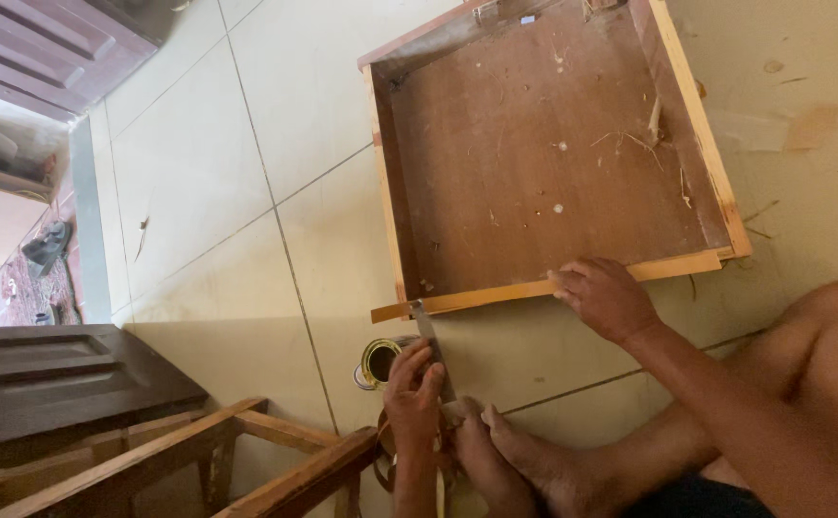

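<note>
Two hands working: your left hand (414, 388) is gripping a blade (430, 338) beside the drawer (534, 144); your right hand (603, 297) is pressing its front strip (495, 297), fingers open.

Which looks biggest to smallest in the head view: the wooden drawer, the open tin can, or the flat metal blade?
1. wooden drawer, largest by far.
2. flat metal blade.
3. open tin can, partly hidden by the left hand, so 2 and 3 are unsure.

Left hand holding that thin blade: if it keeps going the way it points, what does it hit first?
The left hand points its thin blade up at the wooden drawer. First contact looks like the loose veneer strip on the near edge; the tip seems already there, though depth is unclear.
</note>
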